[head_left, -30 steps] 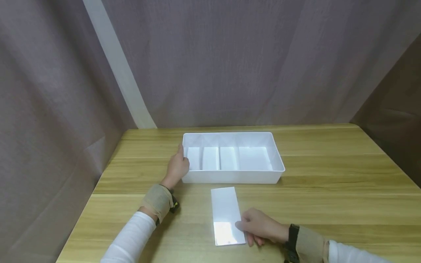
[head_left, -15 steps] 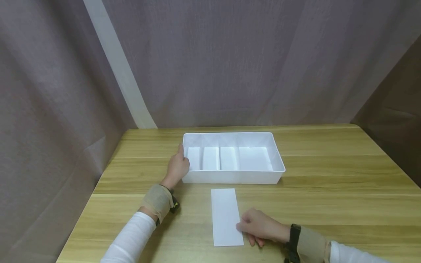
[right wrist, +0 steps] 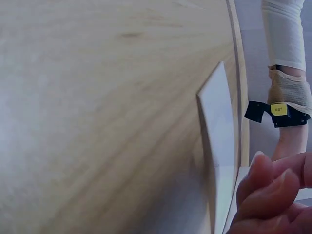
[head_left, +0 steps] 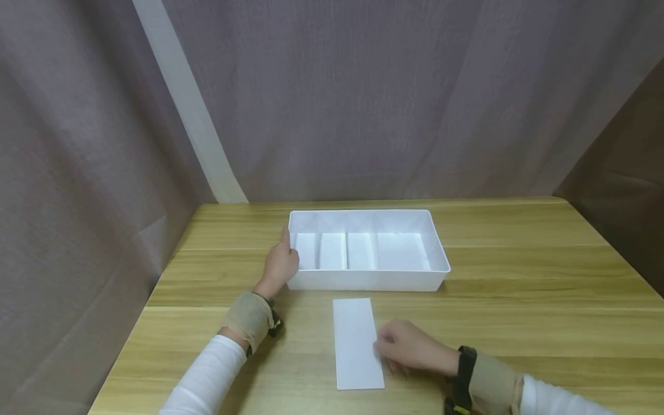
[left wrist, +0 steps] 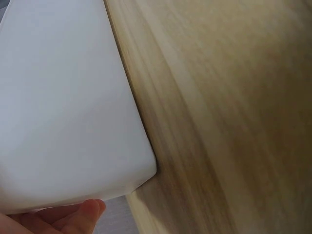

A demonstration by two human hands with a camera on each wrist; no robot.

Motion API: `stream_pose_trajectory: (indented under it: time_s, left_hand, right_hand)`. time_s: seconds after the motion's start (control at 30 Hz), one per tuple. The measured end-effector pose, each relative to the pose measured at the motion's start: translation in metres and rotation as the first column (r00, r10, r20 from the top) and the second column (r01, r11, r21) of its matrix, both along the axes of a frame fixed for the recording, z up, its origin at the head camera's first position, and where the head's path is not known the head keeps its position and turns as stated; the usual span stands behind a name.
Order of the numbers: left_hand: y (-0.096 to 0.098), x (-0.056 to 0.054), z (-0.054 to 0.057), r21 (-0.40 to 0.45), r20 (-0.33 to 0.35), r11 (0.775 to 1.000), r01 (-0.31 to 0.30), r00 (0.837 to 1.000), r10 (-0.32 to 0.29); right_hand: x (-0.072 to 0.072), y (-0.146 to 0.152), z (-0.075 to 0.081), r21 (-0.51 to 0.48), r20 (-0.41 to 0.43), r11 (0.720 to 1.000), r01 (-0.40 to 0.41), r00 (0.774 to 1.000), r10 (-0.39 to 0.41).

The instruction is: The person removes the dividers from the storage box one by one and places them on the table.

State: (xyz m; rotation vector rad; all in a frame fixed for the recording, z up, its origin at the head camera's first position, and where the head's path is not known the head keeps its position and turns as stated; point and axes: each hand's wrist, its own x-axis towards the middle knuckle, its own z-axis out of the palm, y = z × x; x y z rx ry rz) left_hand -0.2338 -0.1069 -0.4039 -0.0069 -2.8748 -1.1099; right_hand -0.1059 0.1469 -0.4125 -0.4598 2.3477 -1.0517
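Note:
A white plastic box [head_left: 363, 280] with upright dividers across its inside stands at the middle of the table. My left hand [head_left: 280, 264] grips its left end, the thumb at the rim; in the left wrist view the fingers [left wrist: 80, 219] lie against the outside of that end. In front of the box a thin white rectangular panel [head_left: 357, 346] lies flat on the table. Over the panel's right edge hovers my right hand [head_left: 410, 347], a little blurred. Its fingers [right wrist: 270, 195] are loosely bent in the right wrist view and hold nothing.
The wooden table [head_left: 544, 300] spreads to both sides of the box. Behind it and to the left hangs a grey-purple curtain [head_left: 337, 104] with a pale strip [head_left: 181, 98]. Both wrists wear camera straps.
The panel was slightly tilted with a bright glare under my right hand and now lies flat. The right hand has let go and risen a little away. My left hand has stayed put.

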Motion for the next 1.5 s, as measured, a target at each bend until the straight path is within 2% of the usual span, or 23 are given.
stream_pose_trajectory:
  time_s: [0.23, 0.43, 0.63, 0.73, 0.87, 1.1, 1.33, 1.5]
  left_hand:
    - [0.000, 0.000, 0.001, -0.020, -0.014, 1.000, 0.006, 1.000, -0.007]
    - [0.000, 0.001, 0.000, -0.030, -0.011, 1.000, 0.010, 1.000, -0.010]
    - [0.000, 0.002, 0.001, -0.027, -0.020, 1.000, 0.013, 1.000, -0.014]
    - [-0.001, 0.003, 0.001, -0.022, -0.021, 1.000, 0.015, 1.000, -0.016]
    - [-0.001, 0.003, 0.001, -0.021, -0.025, 1.000, 0.014, 1.000, -0.015]
    - [-0.001, 0.002, 0.001, -0.032, -0.035, 0.999, 0.006, 0.999, -0.007]
    - [0.000, 0.001, 0.001, -0.037, -0.025, 0.999, -0.001, 1.000, 0.000]
    - [0.000, 0.000, 0.001, -0.027, -0.015, 1.000, -0.001, 1.000, 0.001]
  right_hand:
    - [-0.005, -0.001, 0.007, -0.012, -0.029, 1.000, -0.002, 1.000, 0.001]
    - [-0.009, 0.000, 0.010, 0.001, -0.116, 1.000, 0.000, 0.993, 0.000]
    - [-0.015, 0.000, 0.018, -0.019, -0.153, 1.000, 0.017, 0.988, -0.020]
    - [-0.017, 0.000, 0.020, -0.031, -0.197, 0.999, 0.022, 0.980, -0.027]
    - [-0.020, -0.001, 0.024, -0.061, -0.237, 0.997, 0.037, 0.970, -0.050]
    - [-0.027, -0.006, 0.030, -0.073, -0.248, 0.994, 0.078, 0.964, -0.094]
    - [-0.038, -0.007, 0.033, -0.123, -0.306, 0.988, 0.098, 0.943, -0.131]
    - [-0.045, -0.008, 0.036, -0.143, -0.311, 0.980, 0.137, 0.934, -0.176]
